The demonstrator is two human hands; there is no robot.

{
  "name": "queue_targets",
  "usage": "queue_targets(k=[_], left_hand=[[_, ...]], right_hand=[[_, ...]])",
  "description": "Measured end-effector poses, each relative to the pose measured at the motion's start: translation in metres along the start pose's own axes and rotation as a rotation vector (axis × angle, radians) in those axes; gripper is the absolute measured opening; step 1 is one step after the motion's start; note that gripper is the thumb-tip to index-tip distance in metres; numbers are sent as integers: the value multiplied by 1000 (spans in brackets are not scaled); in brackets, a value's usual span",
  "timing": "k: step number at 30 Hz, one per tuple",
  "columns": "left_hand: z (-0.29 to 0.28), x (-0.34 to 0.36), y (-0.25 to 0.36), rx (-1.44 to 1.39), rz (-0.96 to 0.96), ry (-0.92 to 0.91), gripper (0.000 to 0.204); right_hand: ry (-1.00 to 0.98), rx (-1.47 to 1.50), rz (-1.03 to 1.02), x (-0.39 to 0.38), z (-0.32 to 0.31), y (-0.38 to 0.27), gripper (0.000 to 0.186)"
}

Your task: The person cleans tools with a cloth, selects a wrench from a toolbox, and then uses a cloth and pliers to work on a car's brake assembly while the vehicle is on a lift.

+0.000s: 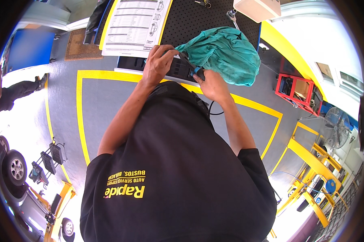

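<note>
Black-and-blue tool (196,71): at 12 o'clock, between the two hands, over the slotted dark strip along the desk's near edge; partly covered by fingers, so its exact kind cannot be told.
Tool's handling: probably stiff and fairly light, with a hard body; the blue part looks like the surer place to hold, the dark end better steadied with fingertips.
Right hand (213,85): towards 1 o'clock, closed around the blue part, thumb laid along it.
Left hand (158,65): between 11 and 12 o'clock, fingers bent towards the tool's dark end; whether they pinch it or only rest near it, I cannot tell.
Gap between hands: a little apart, bridged by the tool.
Teal cloth (226,54): at 1 o'clock, bunched up just beyond the right hand and overhanging the desk edge; likely soft, light and limp, best gathered by a thick fold in the middle, as a corner would let it trail.
Printed sheets (129,30): at 11 o'clock, lying flat beyond the left hand; thin and easily creased, safest lifted by an edge.
Ratchet wrench (232,18): at 1 o'clock, past the cloth; apparently metal, so rigid, dense and perhaps slippery if oily; the shank offers a hold.
Desk (186,24): black perforated top at 12 o'clock, beneath these things.
</note>
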State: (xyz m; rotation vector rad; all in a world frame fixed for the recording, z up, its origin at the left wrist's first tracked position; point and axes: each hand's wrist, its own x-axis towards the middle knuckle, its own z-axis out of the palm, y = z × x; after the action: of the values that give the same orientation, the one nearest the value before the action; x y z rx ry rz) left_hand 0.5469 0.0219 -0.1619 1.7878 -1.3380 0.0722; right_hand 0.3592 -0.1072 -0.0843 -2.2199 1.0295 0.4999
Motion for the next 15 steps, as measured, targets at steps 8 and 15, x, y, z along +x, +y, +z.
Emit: queue_targets(k=[8, 15], left_hand=[[-1, -2, 1, -35, 5, -3, 23], [-1, -3, 0, -53, -52, 15, 23]], right_hand=[[14, 94, -62, 9, 15, 3, 45], [-36, 342, -33, 25, 41, 20, 41]])
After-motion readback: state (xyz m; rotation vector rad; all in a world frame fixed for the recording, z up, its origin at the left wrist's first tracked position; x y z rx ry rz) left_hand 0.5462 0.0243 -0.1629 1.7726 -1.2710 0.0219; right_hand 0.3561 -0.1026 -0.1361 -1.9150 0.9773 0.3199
